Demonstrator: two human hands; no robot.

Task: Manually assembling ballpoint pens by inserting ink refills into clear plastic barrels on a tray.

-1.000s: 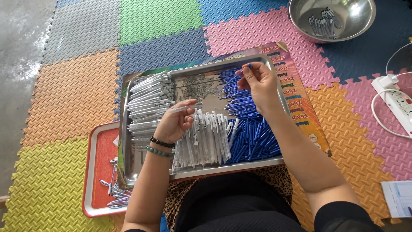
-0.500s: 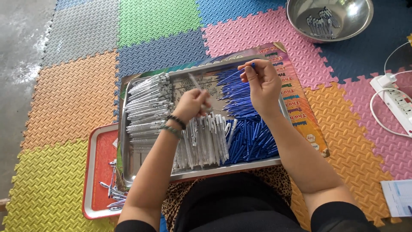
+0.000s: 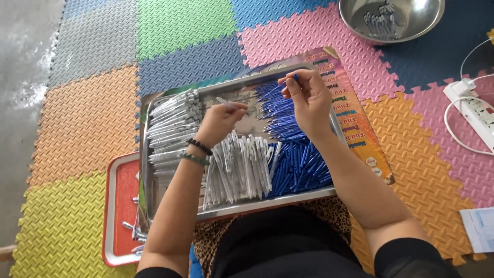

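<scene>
1. The metal tray lies on the person's lap and serves as the landmark; its near rim is partly covered by both forearms.
2. The left hand hovers over the tray's middle, fingers curled and pinching a thin silver pen part; how much of it lies inside the fist cannot be told.
3. The right hand is over the tray's far right part, thumb and fingers pinched on a slim blue pen tube, only its tip showing past the fingertips.
4. Inside the tray, blue pen barrels fill the right side, white pen barrels the near middle, and silver-grey barrels the left; the wrists hide parts of these heaps.
5. A red tray juts from beneath the metal tray's left edge, mostly hidden.
6. Beyond the tray's far right corner a steel bowl is cut off by the frame; its small metal contents are hard to make out.
</scene>
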